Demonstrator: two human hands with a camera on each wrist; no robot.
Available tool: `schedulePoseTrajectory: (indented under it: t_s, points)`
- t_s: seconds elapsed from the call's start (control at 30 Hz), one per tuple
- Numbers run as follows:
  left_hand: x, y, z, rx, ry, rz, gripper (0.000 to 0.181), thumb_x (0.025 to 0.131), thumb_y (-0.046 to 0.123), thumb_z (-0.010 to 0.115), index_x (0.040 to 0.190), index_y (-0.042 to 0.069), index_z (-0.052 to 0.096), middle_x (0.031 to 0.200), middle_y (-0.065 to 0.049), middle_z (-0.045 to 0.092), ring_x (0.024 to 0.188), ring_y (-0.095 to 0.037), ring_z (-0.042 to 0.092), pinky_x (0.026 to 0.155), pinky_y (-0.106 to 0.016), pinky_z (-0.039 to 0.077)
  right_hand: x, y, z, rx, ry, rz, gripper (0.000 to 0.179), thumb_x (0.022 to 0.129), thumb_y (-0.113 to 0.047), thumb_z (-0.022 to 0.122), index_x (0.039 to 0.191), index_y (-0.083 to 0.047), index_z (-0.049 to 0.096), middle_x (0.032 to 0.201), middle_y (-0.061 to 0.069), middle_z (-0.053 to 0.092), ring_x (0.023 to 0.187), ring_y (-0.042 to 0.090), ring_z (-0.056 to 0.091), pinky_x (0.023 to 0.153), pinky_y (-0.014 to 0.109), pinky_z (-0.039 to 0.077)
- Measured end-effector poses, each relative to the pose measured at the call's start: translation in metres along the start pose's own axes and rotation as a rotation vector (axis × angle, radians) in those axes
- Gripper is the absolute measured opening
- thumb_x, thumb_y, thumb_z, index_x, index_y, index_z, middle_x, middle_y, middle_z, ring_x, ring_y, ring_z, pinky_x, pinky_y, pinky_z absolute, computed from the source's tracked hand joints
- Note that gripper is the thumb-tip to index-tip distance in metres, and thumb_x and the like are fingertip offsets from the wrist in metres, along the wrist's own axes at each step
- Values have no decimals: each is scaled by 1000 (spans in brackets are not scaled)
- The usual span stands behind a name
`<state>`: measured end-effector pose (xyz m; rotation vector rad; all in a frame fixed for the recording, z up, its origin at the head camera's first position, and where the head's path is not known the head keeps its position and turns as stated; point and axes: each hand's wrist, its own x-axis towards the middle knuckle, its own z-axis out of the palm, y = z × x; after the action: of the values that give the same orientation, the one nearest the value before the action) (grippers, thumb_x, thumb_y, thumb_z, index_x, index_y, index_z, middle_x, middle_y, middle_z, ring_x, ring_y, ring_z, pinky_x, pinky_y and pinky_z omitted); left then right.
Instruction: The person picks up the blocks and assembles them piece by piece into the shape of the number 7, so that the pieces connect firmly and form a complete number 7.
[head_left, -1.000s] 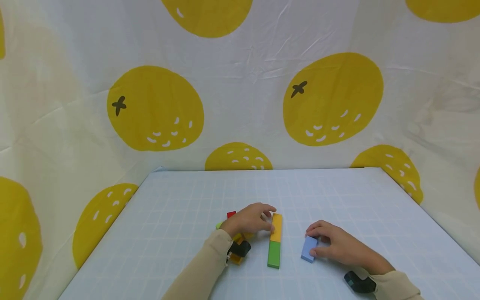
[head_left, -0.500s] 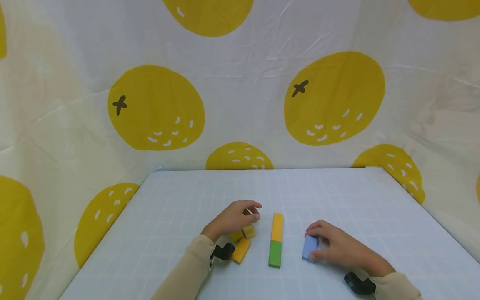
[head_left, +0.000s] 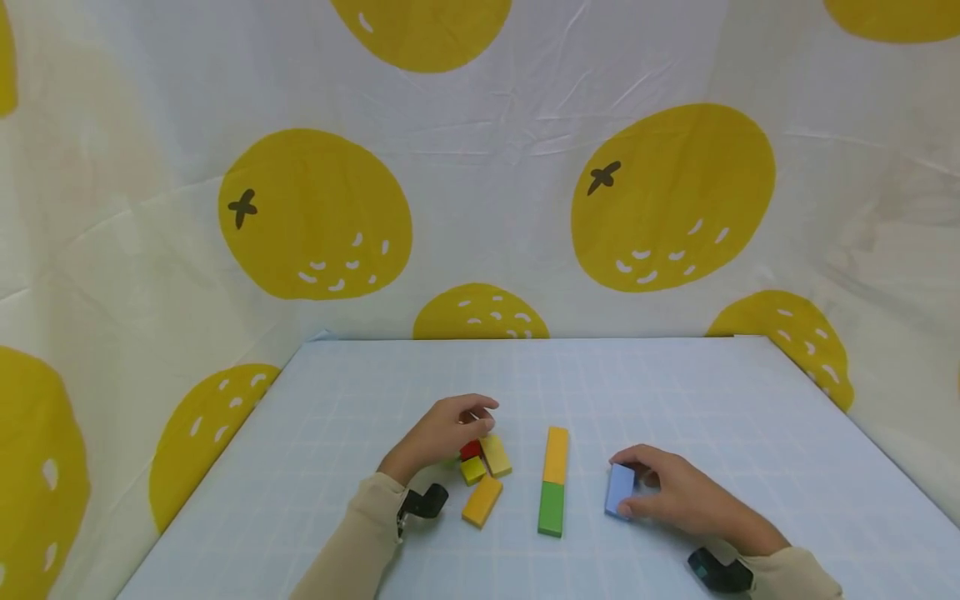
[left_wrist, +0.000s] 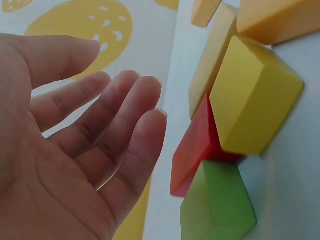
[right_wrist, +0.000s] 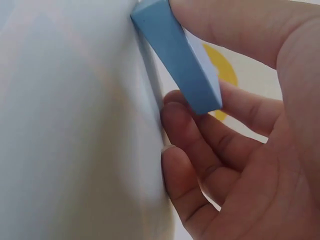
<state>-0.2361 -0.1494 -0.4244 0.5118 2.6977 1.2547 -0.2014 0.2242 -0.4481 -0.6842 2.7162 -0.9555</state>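
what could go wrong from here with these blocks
The blue rectangular block looks tilted in the right wrist view, pinched by the right hand, so it might twist or slip.

The left hand is close to the red block and light green block, which sit crowded together, so reaching for one could nudge the other.

The yellow-orange block and dark green block are lined up end to end; a bump might knock them out of line.

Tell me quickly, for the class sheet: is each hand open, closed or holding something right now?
Left hand: open, holding nothing.
Right hand: holding the blue rectangular block between thumb and fingers.
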Motion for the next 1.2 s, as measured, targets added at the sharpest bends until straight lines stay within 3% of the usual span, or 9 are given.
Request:
schedulePoseTrajectory:
  t_s: [0.2,0.5,1.03,1.2]
  points:
    - [-5,-11,-9,-13,38,-13,35,100,32,64,130,16,65,107,7,66,98,-16,60,81,-30,54,2,-1,3,32,11,-1,60,83,-46,80,130,-16,60,106,-8,60,92,12,54,79,26,48]
    - [-10,-26,-21,-16,94,-45,33,97,26,67,128,13,66,102,6,66,98,-18,60,82,-34,54,2,-2,7,156,51,18,54,83,-30,83,128,-13,61,109,1,60,86,15,58,72,25,50]
    - [-7,-39,-20,15,19,-136,27,94,27,72,120,23,71,111,7,66,99,-18,60,84,-37,53,5,-5,9,210,96,98,47,86,-23,80,128,-13,63,110,2,61,86,20,57,71,27,50]
    - [-8,-46,-20,25,14,-129,24,93,28,72,118,26,72,110,6,66,100,-18,60,85,-37,53,6,-5,9,225,107,98,46,87,-22,79,129,-12,63,108,1,61,86,20,57,71,26,50]
